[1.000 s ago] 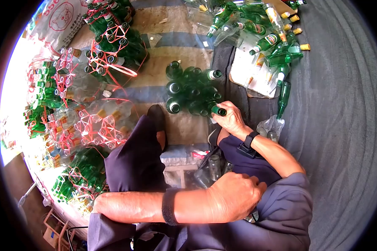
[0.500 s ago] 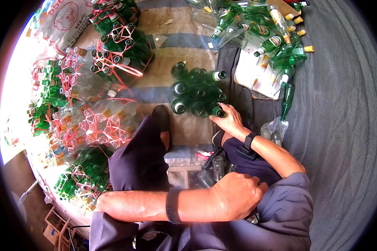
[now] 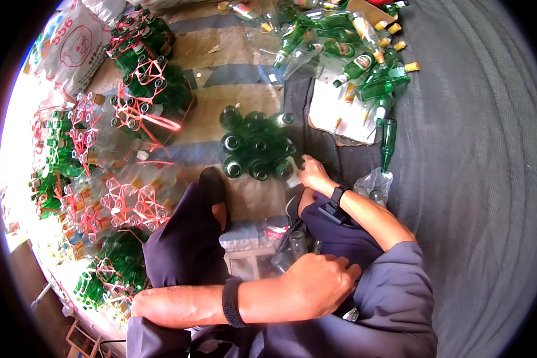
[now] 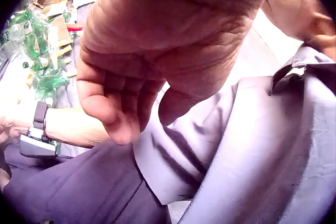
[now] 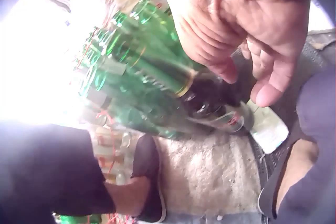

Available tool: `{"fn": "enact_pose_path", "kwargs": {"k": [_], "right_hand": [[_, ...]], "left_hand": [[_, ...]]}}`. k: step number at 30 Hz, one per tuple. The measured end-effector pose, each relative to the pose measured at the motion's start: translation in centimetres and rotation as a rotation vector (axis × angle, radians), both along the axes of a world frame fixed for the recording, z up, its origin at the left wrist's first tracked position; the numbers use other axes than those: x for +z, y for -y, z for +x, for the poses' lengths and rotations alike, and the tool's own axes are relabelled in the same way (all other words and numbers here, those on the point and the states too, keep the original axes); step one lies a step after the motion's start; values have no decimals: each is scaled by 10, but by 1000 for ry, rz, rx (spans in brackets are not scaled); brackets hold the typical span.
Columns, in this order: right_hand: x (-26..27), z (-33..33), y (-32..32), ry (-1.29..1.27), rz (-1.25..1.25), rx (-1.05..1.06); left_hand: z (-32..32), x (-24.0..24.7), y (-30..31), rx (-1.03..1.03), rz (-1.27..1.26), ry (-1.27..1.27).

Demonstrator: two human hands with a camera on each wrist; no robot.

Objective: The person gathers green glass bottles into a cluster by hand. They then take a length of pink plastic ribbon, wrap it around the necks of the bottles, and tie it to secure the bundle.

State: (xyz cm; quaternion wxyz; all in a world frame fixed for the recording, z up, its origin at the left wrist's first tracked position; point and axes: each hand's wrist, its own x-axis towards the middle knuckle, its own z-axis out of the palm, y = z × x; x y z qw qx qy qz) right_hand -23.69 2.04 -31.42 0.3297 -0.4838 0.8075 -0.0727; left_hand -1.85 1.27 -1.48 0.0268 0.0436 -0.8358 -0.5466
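A tight cluster of upright green glass bottles [image 3: 258, 145] stands on the ground ahead of the feet. My right hand [image 3: 316, 176] is just right of its near corner. In the right wrist view the fingers [image 5: 268, 95] are bent loosely beside a green bottle with a dark lower part [image 5: 205, 95], and nothing shows between fingers and thumb. A pale flat piece [image 5: 270, 128] lies under that hand. My left hand [image 3: 319, 283] hangs over the lap, its fingers [image 4: 115, 108] loosely curled and holding nothing.
Bundles of clear and green bottles tied with pink strap [image 3: 137, 203] line the left side. Loose green bottles [image 3: 355, 68] lie heaped at the far right beside a white board [image 3: 340, 113]. Clear glass containers [image 3: 297, 244] are between the legs. Dark cloth [image 3: 459, 179] spreads on the right.
My right hand has let go of the green bottle's neck and drawn slightly away; that bottle now stands at the cluster's near right corner. The left hand stays over the lap.
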Motion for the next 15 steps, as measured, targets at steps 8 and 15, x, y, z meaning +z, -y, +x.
{"fn": "enact_pose_path", "kwargs": {"k": [8,15], "right_hand": [[15,-99,13,641,-40,-771],[19,-158,88,917,-301,-1016]], "left_hand": [[3,-3,0,-60,-127,33],[4,21,30,-1,-90,-44]]}}
